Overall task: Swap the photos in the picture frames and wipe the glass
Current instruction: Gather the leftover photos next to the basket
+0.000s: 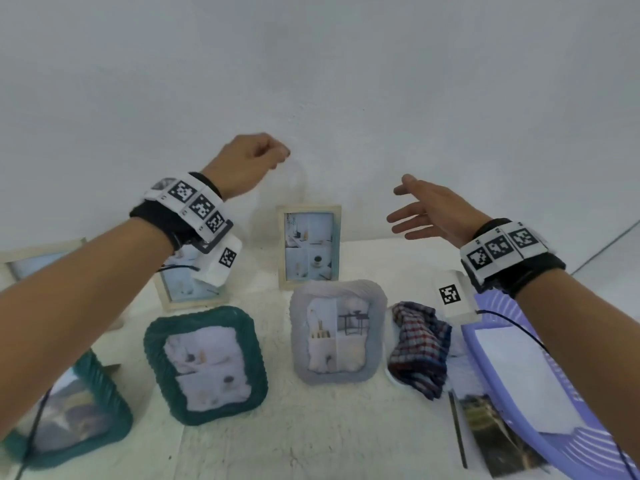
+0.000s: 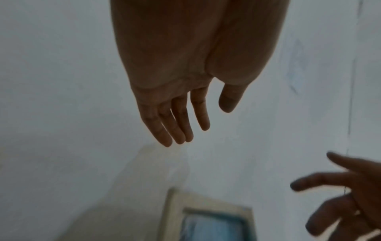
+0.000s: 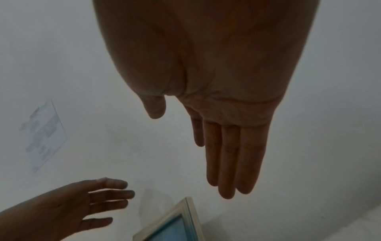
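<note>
Both hands hover in the air above the table and hold nothing. My left hand (image 1: pixel 256 161) (image 2: pixel 185 122) is raised near the wall, fingers hanging relaxed. My right hand (image 1: pixel 415 213) (image 3: pixel 226 154) is spread, fingers straight. Between and below them a light wooden frame (image 1: pixel 309 247) (image 2: pixel 206 216) (image 3: pixel 175 225) stands against the wall. A second wooden frame (image 1: pixel 187 285) is partly hidden behind my left wrist. A green frame (image 1: pixel 206 365) and a grey frame (image 1: pixel 337 330) stand nearer. A checked cloth (image 1: pixel 419 348) lies right of the grey frame.
Another green frame (image 1: pixel 65 410) stands at the near left, and a wooden frame (image 1: pixel 34 261) at the far left. A purple basket (image 1: pixel 498 304) sits at the right with loose photos (image 1: pixel 495 434) beside it. A paper sheet (image 3: pixel 43 135) hangs on the wall.
</note>
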Demonstrator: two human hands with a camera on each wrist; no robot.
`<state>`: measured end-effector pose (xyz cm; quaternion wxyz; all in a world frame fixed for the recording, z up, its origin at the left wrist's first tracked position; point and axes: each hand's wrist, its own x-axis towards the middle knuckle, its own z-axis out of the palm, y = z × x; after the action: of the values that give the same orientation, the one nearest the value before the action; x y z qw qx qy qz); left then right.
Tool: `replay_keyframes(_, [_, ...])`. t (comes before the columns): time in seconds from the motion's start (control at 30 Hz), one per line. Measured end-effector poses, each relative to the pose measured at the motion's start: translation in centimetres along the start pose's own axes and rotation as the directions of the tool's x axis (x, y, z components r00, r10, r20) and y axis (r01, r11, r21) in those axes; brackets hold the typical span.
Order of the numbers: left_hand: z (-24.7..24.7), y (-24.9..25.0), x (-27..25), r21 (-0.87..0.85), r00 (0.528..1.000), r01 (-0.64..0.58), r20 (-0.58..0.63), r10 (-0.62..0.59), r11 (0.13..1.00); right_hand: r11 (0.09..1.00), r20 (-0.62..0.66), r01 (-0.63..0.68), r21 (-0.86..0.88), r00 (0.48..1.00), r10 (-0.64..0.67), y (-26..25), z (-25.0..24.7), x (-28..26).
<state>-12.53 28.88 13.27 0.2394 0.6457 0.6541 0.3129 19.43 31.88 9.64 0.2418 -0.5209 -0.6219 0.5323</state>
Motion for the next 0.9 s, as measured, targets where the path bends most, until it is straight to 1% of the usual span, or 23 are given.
replay_keyframes(0.03, [-0.2,1.5,-0.9,0.007,0.999,-0.042,-0.022,0.042,0.999,1.000,-0.005,0.006,0.002,1.000,-0.006,0.3,-0.5,-1.1])
replay_keyframes(0.1, [0.3,4.5,-2.9,0.019,0.991,-0.127,-0.029,0.128,0.992,0.999,-0.006,0.026,-0.018,1.000,-0.026,1.0,-1.5,-3.4])
replay_keyframes(0.23, [4.3,9.8,-7.5,0.058,0.960,-0.279,0.001,0.280,0.958,0.993,0.025,0.054,-0.103,0.998,-0.051,3.3,-2.9,-8.6])
replay_keyframes(0.3, [7.4,11.8,-10.3,0.046,0.945,-0.325,0.031,0.324,0.944,0.975,0.056,0.068,-0.211,0.997,-0.057,5.3,-3.9,-11.0])
replay_keyframes(0.37, [11.0,13.0,-12.9,0.006,0.935,-0.349,0.069,0.348,0.937,0.900,0.130,0.102,-0.424,0.990,-0.051,7.4,-4.9,-13.6])
replay_keyframes(0.4, [13.1,13.1,-14.1,-0.013,0.934,-0.342,0.102,0.342,0.939,0.849,0.171,0.119,-0.515,0.985,-0.034,8.4,-5.3,-14.9])
replay_keyframes(0.47, [17.5,12.7,-16.3,0.002,0.933,-0.303,0.206,0.296,0.953,0.777,0.226,0.130,-0.616,0.974,0.016,10.2,-5.9,-17.6])
replay_keyframes(0.57, [24.1,11.2,-18.6,0.159,0.916,-0.242,0.364,0.171,0.957,0.672,0.297,0.160,-0.723,0.950,0.093,13.0,-6.8,-21.3])
replay_keyframes(0.63, [28.0,9.8,-19.2,0.228,0.903,-0.221,0.415,0.111,0.948,0.605,0.336,0.192,-0.772,0.933,0.132,14.8,-7.1,-23.1])
replay_keyframes(0.7, [31.2,8.6,-19.4,0.322,0.901,-0.219,0.430,0.064,0.921,0.559,0.369,0.229,-0.797,0.917,0.152,16.5,-7.3,-24.2])
replay_keyframes(0.73, [32.4,8.2,-19.4,0.391,0.902,-0.232,0.429,0.046,0.890,0.543,0.379,0.247,-0.803,0.914,0.145,17.2,-7.3,-24.7])
replay_keyframes(0.8, [34.1,7.9,-19.3,0.504,0.909,-0.257,0.417,0.028,0.825,0.515,0.377,0.282,-0.810,0.922,0.089,18.3,-7.5,-25.4])
replay_keyframes(0.9, [35.5,8.7,-19.6,0.604,0.922,-0.312,0.380,0.079,0.734,0.502,0.360,0.309,-0.808,0.933,0.005,19.1,-8.5,-26.1])
